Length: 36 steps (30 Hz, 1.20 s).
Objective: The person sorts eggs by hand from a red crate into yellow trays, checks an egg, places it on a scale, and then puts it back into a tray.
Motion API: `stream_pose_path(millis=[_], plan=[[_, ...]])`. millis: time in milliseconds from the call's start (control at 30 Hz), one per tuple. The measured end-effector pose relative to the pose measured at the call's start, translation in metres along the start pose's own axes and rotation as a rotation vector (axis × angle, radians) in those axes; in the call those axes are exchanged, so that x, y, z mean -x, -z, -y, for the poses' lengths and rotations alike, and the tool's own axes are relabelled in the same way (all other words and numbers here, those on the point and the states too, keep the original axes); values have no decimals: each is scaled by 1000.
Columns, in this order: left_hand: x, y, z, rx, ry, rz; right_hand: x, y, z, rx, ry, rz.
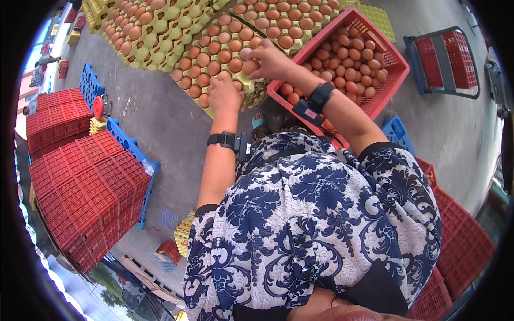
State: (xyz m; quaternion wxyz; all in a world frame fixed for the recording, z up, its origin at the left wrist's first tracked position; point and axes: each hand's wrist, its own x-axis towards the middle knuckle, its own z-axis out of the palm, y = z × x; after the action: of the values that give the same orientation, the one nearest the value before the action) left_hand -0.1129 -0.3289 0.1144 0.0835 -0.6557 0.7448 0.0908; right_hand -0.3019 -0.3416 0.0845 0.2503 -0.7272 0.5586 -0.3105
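A pulp egg tray (214,110) full of brown eggs in rows lies on top of a stack before me. My left hand (225,95) is over its near edge, fingers curled around an egg (224,75) at tray level; the fingers partly hide that egg. At the tray's right corner, my right hand (274,60) holds a brown egg (250,68). A paler egg (245,53) shows at its fingertips, and whether it is gripped or seated is unclear. Just right of the tray stands a red plastic crate (395,82) holding many loose brown eggs (350,74).
Tall stacks of egg-filled pulp trays (160,48) rise at the back left, beside another filled tray (287,24). Red crates (88,188) are piled on a blue pallet (148,180) at left. A platform trolley (441,62) with a crate stands right; more crates (461,240) are behind.
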Motion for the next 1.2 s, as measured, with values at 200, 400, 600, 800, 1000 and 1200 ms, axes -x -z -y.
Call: stream_pose_path(millis=[200, 400, 600, 800, 1000, 1200], plan=[[-12, -2, 15, -72, -12, 32, 90, 74, -56, -149, -247, 129], [-3, 16, 23, 80, -115, -84, 172, 35, -39, 368, -400, 570], [4, 9, -62, 461, -510, 199, 220, -8, -46, 530, -231, 649], [-13, -58, -145, 62, -765, 503, 235, 32, -40, 402, -487, 727], [-21, -110, -130, -96, -893, 536, 233, 40, -46, 448, -436, 658], [-13, -26, -34, 676, -717, 144, 62, 67, -7, 26, -54, 39]])
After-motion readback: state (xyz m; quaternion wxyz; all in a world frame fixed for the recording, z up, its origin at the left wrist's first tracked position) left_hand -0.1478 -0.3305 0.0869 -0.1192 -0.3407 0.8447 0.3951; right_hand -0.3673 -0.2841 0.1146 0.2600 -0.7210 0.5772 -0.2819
